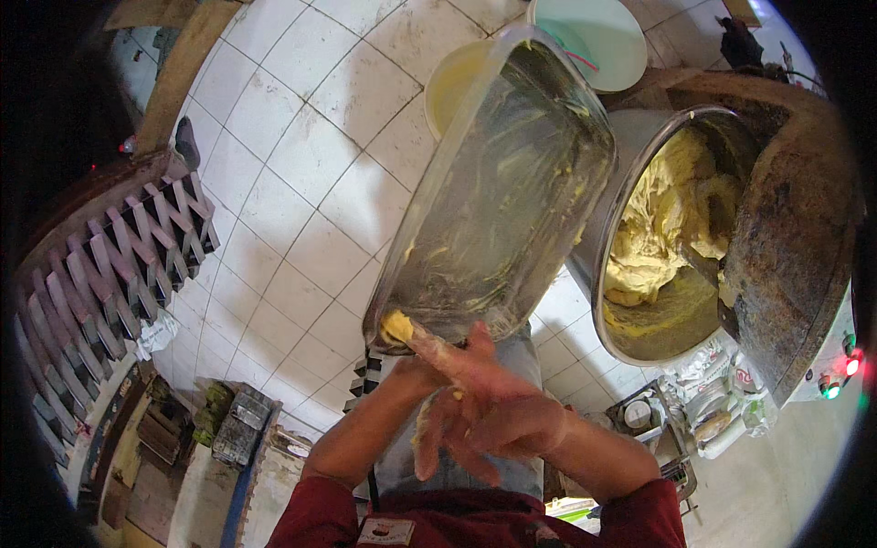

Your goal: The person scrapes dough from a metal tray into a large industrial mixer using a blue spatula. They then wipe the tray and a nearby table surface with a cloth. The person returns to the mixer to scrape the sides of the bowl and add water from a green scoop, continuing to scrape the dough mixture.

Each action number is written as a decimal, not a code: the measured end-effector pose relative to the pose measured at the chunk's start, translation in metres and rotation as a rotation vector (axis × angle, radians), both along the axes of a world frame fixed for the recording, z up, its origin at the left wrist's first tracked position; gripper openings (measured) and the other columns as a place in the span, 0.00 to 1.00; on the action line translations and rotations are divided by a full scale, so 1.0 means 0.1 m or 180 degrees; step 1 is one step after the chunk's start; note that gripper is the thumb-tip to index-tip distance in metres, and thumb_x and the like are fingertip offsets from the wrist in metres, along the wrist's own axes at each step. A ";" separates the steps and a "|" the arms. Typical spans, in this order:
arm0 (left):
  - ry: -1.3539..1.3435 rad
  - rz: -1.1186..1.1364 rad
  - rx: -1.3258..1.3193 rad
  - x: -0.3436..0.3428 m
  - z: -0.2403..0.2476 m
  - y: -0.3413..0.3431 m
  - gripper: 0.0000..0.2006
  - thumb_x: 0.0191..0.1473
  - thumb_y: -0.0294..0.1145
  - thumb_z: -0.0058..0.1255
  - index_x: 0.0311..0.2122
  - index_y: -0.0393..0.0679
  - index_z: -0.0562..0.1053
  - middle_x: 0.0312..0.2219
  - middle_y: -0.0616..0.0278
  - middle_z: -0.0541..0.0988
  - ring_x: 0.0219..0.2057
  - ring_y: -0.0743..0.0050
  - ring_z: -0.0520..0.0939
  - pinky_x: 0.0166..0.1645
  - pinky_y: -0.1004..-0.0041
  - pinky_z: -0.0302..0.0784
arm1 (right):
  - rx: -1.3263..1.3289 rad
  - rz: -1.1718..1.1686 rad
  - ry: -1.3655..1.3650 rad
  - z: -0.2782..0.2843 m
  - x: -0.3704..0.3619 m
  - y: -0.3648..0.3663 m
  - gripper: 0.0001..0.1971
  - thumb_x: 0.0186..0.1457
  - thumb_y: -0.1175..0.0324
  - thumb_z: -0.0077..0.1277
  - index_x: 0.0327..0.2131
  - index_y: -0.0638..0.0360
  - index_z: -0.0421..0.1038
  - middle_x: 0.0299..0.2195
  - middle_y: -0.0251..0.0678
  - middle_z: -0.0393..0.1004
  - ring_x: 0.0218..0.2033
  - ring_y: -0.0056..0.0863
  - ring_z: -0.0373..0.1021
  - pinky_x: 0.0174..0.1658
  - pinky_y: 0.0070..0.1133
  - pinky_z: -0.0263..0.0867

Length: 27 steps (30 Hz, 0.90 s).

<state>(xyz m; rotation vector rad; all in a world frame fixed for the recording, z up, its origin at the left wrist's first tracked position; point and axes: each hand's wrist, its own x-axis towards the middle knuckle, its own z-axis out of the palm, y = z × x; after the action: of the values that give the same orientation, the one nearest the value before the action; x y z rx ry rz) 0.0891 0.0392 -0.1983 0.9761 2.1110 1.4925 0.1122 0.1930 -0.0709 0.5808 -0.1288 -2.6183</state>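
Observation:
A clear rectangular plastic tub [498, 210], tilted up in front of my lap, has greasy yellowish smears on its inside. My left hand [416, 373] is at its near rim and appears to hold it; the fingers are hidden behind my right hand. Crossing over it, my right hand [493, 397] has its fingers spread, one stretched toward the tub's near left corner and others hanging down. A lump of yellow dough [397, 326] sits at that fingertip, against the tub corner. More dough sticks to the right fingers.
To the right, a metal mixing bowl [603, 301] holds yellow dough [676, 219] around a mixer tool, beside a rusty machine body [799, 210] with red and green lights. Behind the tub stand a pale bucket [617, 46] and a yellowish one [448, 87]. Stacked slats [110, 265] lie left.

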 end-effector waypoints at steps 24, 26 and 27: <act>0.1589 0.0912 -0.0499 -0.19 -0.22 -0.06 0.18 0.58 0.28 0.48 0.51 0.32 0.67 0.49 0.44 0.74 0.42 0.48 0.81 0.50 0.50 0.76 | 0.0449 -0.1171 -0.0429 -0.13 0.31 -0.11 0.39 0.52 0.74 0.53 0.67 0.60 0.49 0.38 0.48 0.76 0.25 0.33 0.74 0.32 0.32 0.74; 0.1890 0.0584 -0.0791 -0.15 -0.33 -0.32 0.18 0.58 0.28 0.48 0.51 0.30 0.65 0.49 0.36 0.72 0.41 0.39 0.82 0.49 0.42 0.77 | 0.1984 -0.0555 -0.0444 -0.27 0.34 0.07 0.38 0.54 0.72 0.53 0.67 0.59 0.51 0.34 0.45 0.77 0.21 0.26 0.71 0.30 0.26 0.72; 0.1319 0.0614 -0.0854 0.06 -0.56 -0.56 0.19 0.58 0.28 0.48 0.52 0.30 0.64 0.49 0.35 0.72 0.42 0.36 0.81 0.49 0.40 0.76 | 0.2550 -0.0080 -0.0495 -0.31 0.32 0.17 0.37 0.56 0.69 0.54 0.68 0.58 0.50 0.32 0.43 0.77 0.20 0.23 0.69 0.28 0.23 0.70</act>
<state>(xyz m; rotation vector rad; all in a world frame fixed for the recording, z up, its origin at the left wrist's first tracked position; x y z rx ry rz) 0.0949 -0.0169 -0.2543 1.0742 2.6810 1.1127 0.1445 0.2098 -0.1023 1.0364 0.9031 -2.5764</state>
